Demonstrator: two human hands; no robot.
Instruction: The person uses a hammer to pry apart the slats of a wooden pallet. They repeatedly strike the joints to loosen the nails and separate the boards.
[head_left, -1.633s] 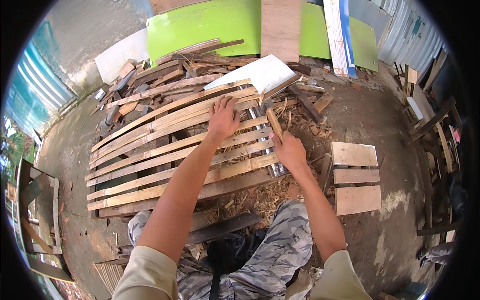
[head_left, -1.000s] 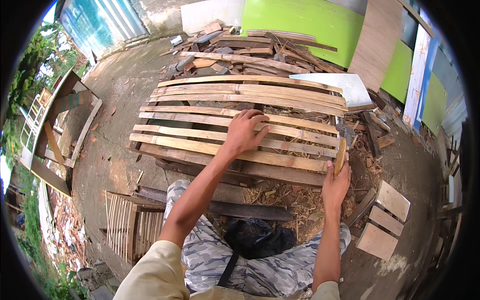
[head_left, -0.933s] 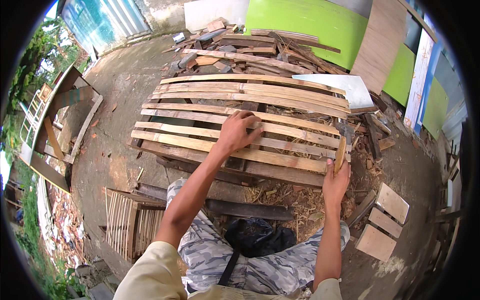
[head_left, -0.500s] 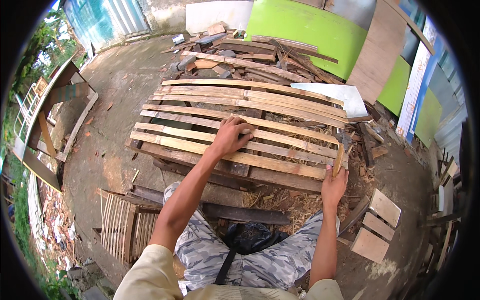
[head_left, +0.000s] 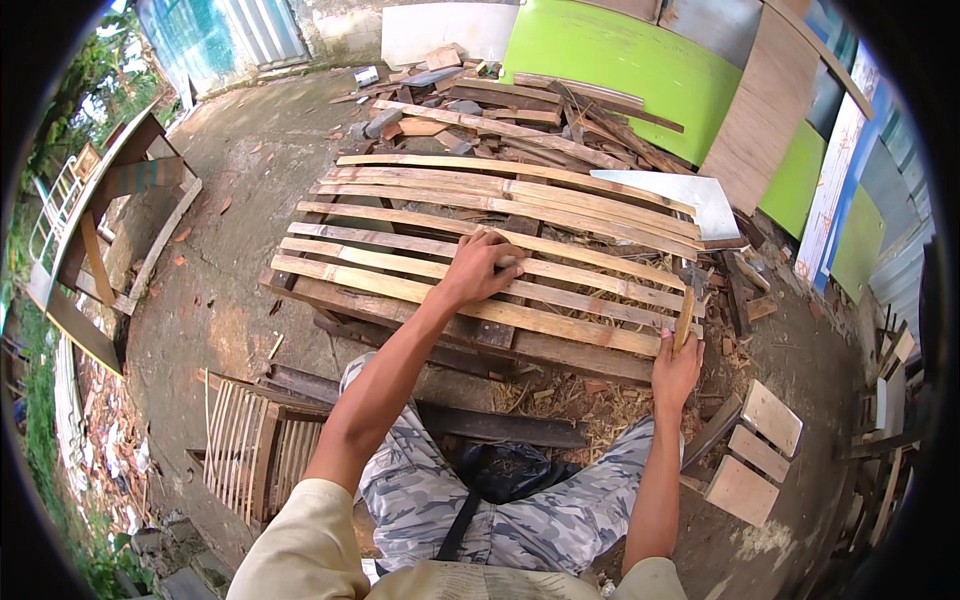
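Note:
Several bamboo slats point(head_left: 365, 284) lie side by side, with gaps, across a dark wooden frame point(head_left: 400, 325) in front of me. My left hand point(head_left: 480, 268) rests on the slats near the middle crosspiece, its fingers curled and thumb drawn in; whatever they pinch is hidden. At the right end of the slats, my right hand point(head_left: 676, 366) is wrapped round the wooden handle of a hammer point(head_left: 685, 322). The hammer points away from me, its dark metal head just above the slats' right ends.
Scrap wood and rubble point(head_left: 480, 110) are heaped beyond the frame. A slatted wooden crate point(head_left: 262, 450) stands at lower left, a dark beam point(head_left: 500, 425) lies before my knees, and small boards point(head_left: 757, 452) lie at right. Green panels point(head_left: 620, 75) lean at the back.
The view has shifted slightly, so the scene sits a little further right. Both hands keep nearly the same places on the slats, and the hammer stays in my right hand.

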